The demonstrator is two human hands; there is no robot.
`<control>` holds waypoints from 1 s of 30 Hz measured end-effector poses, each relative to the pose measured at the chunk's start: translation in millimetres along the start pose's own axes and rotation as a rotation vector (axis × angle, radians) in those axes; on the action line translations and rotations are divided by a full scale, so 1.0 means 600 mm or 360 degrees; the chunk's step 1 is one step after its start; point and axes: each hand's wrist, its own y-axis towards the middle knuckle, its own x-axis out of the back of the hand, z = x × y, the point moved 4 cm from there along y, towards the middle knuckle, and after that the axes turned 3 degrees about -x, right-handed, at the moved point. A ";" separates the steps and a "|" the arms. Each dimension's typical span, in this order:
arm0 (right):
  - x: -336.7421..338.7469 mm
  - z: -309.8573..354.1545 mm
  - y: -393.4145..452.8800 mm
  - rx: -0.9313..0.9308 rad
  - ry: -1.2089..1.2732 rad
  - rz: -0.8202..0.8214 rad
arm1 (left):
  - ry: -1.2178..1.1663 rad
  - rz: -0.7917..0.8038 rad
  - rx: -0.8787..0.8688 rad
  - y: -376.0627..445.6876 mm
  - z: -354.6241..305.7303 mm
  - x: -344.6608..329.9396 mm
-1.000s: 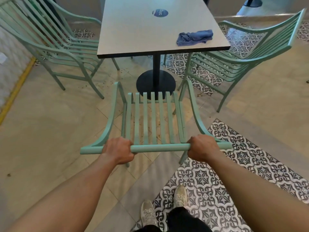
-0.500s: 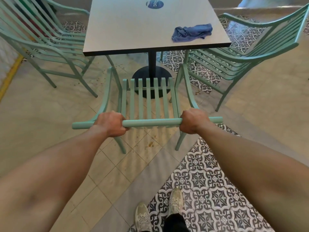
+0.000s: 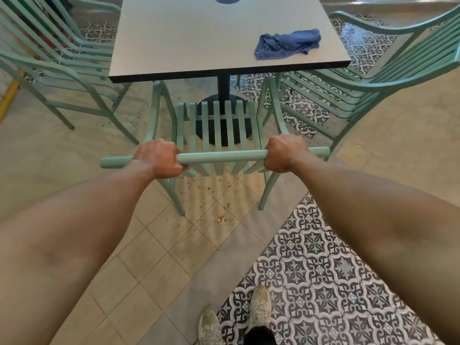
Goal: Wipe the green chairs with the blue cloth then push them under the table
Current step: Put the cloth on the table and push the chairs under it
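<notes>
A green slatted chair (image 3: 220, 125) stands in front of me, facing the grey table (image 3: 199, 38). Its front edge reaches just under the table's near edge. My left hand (image 3: 159, 158) and my right hand (image 3: 283, 153) are both shut on the chair's top back rail (image 3: 221, 156), one near each end. The blue cloth (image 3: 286, 43) lies crumpled on the table's near right corner. A second green chair (image 3: 368, 78) stands at the table's right side, and a third green chair (image 3: 57, 68) stands at its left side, both outside the table.
The table's black pedestal base (image 3: 219, 130) shows through the seat slats. Crumbs lie on the beige floor tiles (image 3: 219, 217) behind the chair. My shoes (image 3: 258, 305) rest on patterned tiles at the bottom.
Both hands have pushed the chair forward, away from me, so its front now sits under the table's near edge. My grip on the back rail is unchanged.
</notes>
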 end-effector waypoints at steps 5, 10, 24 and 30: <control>0.007 0.001 0.015 0.0004 0.0012 -0.0002 | -0.0006 -0.0006 -0.0034 0.020 0.012 0.000; 0.010 0.002 0.013 -0.0011 0.0037 -0.0031 | 0.0060 -0.0033 -0.0029 0.021 0.012 0.005; -0.035 0.023 -0.149 -0.0329 0.0235 -0.0358 | 0.0063 -0.0308 0.0177 -0.104 -0.123 -0.060; -0.166 -0.048 -0.353 -0.0795 0.0527 0.0286 | 0.0000 0.0526 -0.0340 -0.182 -0.325 -0.165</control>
